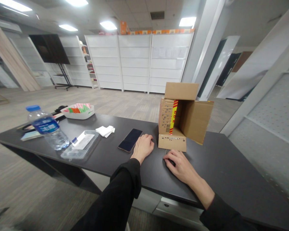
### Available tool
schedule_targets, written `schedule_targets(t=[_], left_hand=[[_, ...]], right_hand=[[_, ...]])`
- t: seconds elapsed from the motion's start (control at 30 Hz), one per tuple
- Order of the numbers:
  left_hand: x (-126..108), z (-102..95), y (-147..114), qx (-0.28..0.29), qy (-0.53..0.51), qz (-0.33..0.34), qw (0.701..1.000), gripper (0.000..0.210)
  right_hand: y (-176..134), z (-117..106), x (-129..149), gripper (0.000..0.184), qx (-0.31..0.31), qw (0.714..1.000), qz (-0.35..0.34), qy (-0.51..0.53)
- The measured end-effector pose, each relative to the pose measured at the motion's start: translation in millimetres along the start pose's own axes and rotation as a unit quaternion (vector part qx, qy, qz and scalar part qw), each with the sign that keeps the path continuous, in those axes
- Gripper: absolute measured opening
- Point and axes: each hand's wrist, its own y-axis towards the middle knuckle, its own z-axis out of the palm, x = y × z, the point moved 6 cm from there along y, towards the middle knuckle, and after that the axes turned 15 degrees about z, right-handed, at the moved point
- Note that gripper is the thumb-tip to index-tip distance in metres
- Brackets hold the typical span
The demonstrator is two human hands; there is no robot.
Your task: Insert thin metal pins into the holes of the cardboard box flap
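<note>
the single head-worn view looks forward and down over the nearby desk (221, 163) toward white shelves (135, 72).

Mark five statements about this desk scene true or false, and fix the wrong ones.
1. The right hand grips a small black object. True; the hand hides much of it.
2. The left hand lies to the left of the phone. False: it lies to the phone's right.
3. The cardboard box is closed. False: its flaps are open and the inside shows.
4. The plastic bottle has a blue cap. True.
5. The white tray holds colourful items. True.
</note>
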Motion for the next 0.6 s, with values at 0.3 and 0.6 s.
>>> schedule_targets(t=[0.3, 0.6], left_hand=[[-0.2, 0.1, 0.4, -0.005, 0.008, 0.005, 1.0, 0.023], [-0.1, 0.0, 0.1, -0.001, 0.002, 0.001, 1.0, 0.023]], right_hand=[[0.0, 0.4, -0.5, 0.015, -0.007, 1.0, -0.003, -0.004], [-0.2, 0.2, -0.7, 0.017, -0.006, 1.0, -0.002, -0.003]])
